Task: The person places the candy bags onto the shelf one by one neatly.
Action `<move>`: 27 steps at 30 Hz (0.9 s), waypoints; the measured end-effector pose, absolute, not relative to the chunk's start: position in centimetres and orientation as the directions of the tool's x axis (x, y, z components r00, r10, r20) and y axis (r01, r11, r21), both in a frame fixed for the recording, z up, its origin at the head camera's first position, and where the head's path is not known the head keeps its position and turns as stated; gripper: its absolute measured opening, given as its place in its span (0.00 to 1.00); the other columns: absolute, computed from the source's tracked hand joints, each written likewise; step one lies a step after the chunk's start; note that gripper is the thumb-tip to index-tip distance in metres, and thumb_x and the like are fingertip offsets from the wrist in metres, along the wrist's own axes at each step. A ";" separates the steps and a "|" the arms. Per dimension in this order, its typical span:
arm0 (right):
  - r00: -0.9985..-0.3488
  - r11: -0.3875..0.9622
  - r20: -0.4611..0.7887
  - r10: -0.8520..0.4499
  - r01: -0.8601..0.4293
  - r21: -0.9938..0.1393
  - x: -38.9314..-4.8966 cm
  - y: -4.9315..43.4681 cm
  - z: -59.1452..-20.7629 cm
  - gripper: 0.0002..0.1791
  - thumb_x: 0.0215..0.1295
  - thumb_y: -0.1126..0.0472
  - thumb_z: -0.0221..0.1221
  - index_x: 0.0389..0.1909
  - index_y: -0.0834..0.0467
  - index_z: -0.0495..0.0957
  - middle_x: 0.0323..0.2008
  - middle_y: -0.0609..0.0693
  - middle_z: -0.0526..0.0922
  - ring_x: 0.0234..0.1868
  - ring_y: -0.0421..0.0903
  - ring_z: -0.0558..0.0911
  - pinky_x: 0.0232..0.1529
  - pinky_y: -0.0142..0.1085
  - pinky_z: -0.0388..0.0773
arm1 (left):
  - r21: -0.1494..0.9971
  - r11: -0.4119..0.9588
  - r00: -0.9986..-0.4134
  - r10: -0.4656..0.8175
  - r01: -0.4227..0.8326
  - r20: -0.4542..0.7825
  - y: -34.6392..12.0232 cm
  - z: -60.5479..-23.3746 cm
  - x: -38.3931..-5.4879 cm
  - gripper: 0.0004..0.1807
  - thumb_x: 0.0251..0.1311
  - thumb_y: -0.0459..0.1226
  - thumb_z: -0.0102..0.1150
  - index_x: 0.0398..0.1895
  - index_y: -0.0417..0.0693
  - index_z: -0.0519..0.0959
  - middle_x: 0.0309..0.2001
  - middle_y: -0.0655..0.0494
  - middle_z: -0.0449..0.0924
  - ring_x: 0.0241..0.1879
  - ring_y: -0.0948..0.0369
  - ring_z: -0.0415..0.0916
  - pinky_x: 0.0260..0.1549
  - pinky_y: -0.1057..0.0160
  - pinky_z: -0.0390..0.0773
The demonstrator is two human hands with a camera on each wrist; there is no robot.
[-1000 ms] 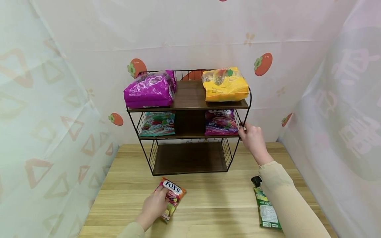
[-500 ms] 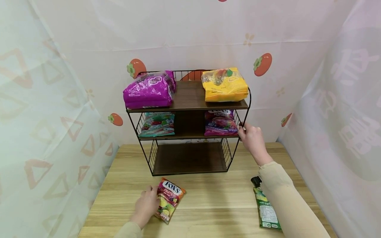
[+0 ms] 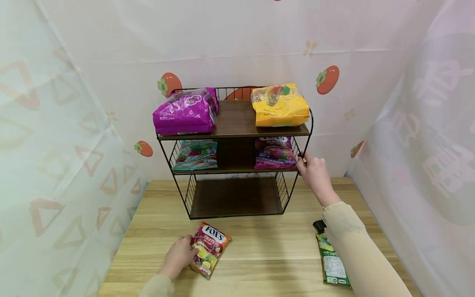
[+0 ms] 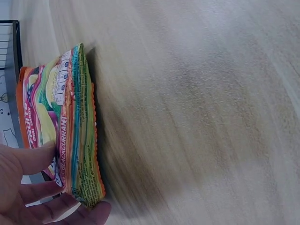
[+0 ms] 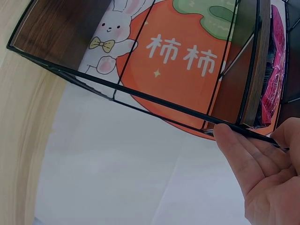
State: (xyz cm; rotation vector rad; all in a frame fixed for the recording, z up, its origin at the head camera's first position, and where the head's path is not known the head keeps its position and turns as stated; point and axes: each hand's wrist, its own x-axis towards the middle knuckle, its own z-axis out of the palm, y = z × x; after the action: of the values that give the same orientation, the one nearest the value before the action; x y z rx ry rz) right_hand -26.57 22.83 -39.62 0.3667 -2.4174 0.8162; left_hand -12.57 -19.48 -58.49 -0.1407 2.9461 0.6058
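A bag of Fox's fruit candy [image 3: 210, 249] lies face up on the wooden table, in front of the rack. My left hand [image 3: 180, 255] is at its left edge; in the left wrist view the thumb [image 4: 39, 158] presses the printed front while the fingertips reach round the bag's edge. On the other side, my right hand [image 3: 315, 173] holds the right front upright of the black wire rack [image 3: 237, 134], level with the middle shelf. In the right wrist view, thumb and fingers [image 5: 246, 161] pinch the thin black frame.
Purple [image 3: 185, 113] and yellow [image 3: 280, 107] bags sit on the top shelf. The middle shelf bears a teal candy bag [image 3: 196, 155] and a berry candy bag [image 3: 275, 154]. A green packet [image 3: 334, 264] and a small black object [image 3: 319, 226] lie beside the right sleeve.
My left hand has slid left from over the candy bag to its left edge, uncovering more of the printed front. The right hand keeps its hold on the rack.
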 end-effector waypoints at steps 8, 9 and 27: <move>-0.814 0.780 0.576 -0.075 -0.408 -0.475 -26.5 22.8 -39.6 0.11 0.69 0.71 0.54 0.41 0.74 0.83 0.25 0.68 0.86 0.20 0.62 0.83 0.26 0.54 0.83 | 0.443 0.890 -0.982 -0.027 -0.107 -0.185 -19.8 -58.2 -12.8 0.28 0.52 0.34 0.72 0.54 0.25 0.77 0.47 0.28 0.81 0.47 0.35 0.80 0.52 0.37 0.78; -0.816 0.781 0.573 -0.075 -0.406 -0.475 -26.5 22.8 -39.6 0.12 0.70 0.71 0.54 0.41 0.75 0.83 0.26 0.68 0.86 0.20 0.62 0.83 0.26 0.54 0.83 | 0.448 0.887 -0.980 -0.025 -0.112 -0.196 -19.9 -58.2 -12.9 0.28 0.52 0.34 0.72 0.53 0.24 0.77 0.47 0.29 0.81 0.48 0.35 0.80 0.52 0.37 0.78; -0.804 0.781 0.589 -0.079 -0.417 -0.464 -26.5 22.7 -39.5 0.11 0.69 0.72 0.53 0.38 0.74 0.83 0.25 0.68 0.85 0.20 0.62 0.83 0.25 0.53 0.82 | 0.530 0.827 -0.962 -0.043 -0.185 -0.269 -20.1 -58.1 -12.5 0.24 0.43 0.36 0.78 0.39 0.31 0.76 0.35 0.44 0.82 0.38 0.47 0.81 0.46 0.42 0.80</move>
State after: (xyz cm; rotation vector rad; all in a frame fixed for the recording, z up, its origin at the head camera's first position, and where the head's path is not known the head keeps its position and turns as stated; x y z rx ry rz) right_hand -26.49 22.75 -39.53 0.3685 -2.4141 0.8057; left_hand -12.48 -20.05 -58.15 -0.1757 2.7639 0.8388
